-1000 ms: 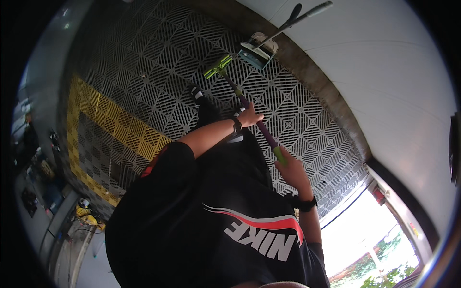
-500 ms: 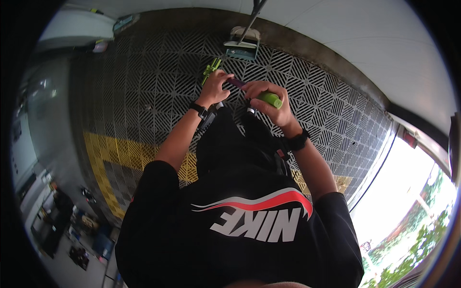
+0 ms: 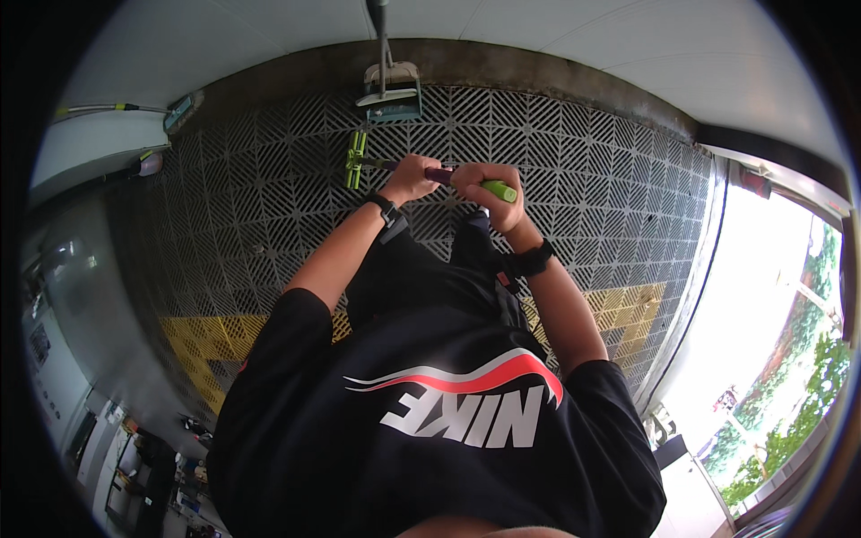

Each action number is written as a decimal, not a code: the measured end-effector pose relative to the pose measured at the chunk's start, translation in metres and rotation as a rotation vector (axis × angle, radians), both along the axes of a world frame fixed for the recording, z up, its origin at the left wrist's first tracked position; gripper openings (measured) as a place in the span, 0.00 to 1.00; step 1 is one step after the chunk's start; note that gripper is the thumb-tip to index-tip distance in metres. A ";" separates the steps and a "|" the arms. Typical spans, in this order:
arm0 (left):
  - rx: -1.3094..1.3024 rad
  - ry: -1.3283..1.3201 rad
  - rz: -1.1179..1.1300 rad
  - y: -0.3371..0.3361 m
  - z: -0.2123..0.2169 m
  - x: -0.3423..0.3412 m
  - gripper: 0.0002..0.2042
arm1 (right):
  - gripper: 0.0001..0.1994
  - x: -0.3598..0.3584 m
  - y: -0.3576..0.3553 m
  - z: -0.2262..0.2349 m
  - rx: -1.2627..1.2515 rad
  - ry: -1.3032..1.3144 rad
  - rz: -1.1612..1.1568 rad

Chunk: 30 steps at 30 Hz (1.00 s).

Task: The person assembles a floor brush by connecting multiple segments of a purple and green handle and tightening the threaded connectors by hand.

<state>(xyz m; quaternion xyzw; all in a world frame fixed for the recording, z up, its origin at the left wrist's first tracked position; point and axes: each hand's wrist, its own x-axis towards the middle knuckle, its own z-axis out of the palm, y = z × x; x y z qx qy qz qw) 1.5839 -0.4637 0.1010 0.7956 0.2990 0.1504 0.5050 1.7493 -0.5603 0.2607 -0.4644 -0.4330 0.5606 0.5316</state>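
Two hands are closed round one long tool, a mop (image 3: 430,170) with a purple shaft, a green grip end and a green head. Far out at nine o'clock, a second long-handled tool (image 3: 134,109) lies along the foot of the wall, its flat head at about ten. Moving in, the mop's green head (image 3: 356,160) rests on the floor (image 3: 269,224), a dark grid of diamond-pattern tiles, at eleven o'clock from the hands. The left hand (image 3: 411,177) is wrapped tight around the purple shaft just right of that head, a dark watch on the wrist. Straight up at twelve o'clock, a dustpan (image 3: 392,94) with an upright handle stands against the base of the wall, near the mop head but apart from it. The right hand (image 3: 489,190) is clenched on the shaft beside the left, the two nearly touching, and the green grip end (image 3: 499,190) sticks out past its knuckles toward three o'clock. That wrist also carries a dark band. Both forearms come up from a black shirt (image 3: 430,430) at six o'clock. Yellow tiles (image 3: 628,309) show on the floor at four and again at eight o'clock. At three to four o'clock a bright window (image 3: 771,359) looks onto greenery.
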 end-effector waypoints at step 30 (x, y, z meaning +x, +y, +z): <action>-0.249 0.331 0.414 -0.034 0.021 0.168 0.22 | 0.03 0.336 -0.141 0.058 -0.023 -0.227 -0.064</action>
